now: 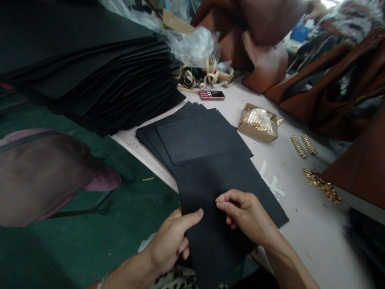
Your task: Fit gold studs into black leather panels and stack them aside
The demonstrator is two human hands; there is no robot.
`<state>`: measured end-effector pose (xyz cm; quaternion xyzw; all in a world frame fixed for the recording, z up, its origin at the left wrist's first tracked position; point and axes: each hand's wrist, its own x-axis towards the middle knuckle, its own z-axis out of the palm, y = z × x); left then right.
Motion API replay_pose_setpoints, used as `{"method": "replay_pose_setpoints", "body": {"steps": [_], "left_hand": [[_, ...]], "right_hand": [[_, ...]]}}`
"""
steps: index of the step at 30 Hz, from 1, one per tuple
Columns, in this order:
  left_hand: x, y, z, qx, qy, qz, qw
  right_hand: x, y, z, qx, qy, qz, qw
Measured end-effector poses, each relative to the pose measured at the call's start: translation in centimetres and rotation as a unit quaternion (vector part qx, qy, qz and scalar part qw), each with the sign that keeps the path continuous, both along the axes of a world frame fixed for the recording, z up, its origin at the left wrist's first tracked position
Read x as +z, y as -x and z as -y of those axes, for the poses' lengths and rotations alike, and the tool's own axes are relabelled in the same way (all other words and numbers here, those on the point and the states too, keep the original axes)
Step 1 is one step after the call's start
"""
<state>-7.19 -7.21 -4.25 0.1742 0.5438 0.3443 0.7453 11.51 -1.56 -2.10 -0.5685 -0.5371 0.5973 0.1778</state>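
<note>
My left hand point(170, 243) grips the left edge of a black pebbled leather panel point(210, 224), with the thumb lying on top and the fingers curled beneath. My right hand point(243, 212) rests over the same panel, its thumb and forefinger pinched on a tiny gold stud point(217, 204). The panel lies on a loose stack of black leather panels point(195, 136), which fans out across the pale table point(309, 224) towards the far side.
A tall pile of black sheets point(90, 76) rises at upper left, above a green mat point(99, 200). Brown leather bags point(325, 80) crowd the right. A cardboard box of gold chain point(258, 122), loose chain pieces point(320, 184), a mobile phone point(211, 95) and a plastic bag point(192, 47) sit beyond.
</note>
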Motion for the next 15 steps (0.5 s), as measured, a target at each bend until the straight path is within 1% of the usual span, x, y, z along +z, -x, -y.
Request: {"method": "replay_pose_setpoints", "body": {"steps": [3,6,11,13,15], "left_hand": [[-0.3,0.0,0.1,0.003,0.003,0.015,1.000],[-0.5,0.0,-0.1,-0.008,-0.007,0.025,1.000],[-1.2,0.1,0.1,-0.023,-0.028,0.015,0.999],[-1.5,0.4,0.6,-0.027,-0.053,-0.032,0.998],[-1.7,0.8,1.0,-0.029,-0.114,-0.122,0.986]], "right_hand": [[0.2,0.0,0.0,0.010,-0.009,-0.003,1.000],[0.0,0.0,-0.1,0.015,-0.005,-0.013,1.000],[-0.7,0.4,0.1,-0.046,0.003,-0.045,0.998],[-0.4,0.5,0.2,-0.053,-0.023,-0.032,0.998],[0.4,0.4,0.2,-0.045,-0.089,0.006,0.995]]}}
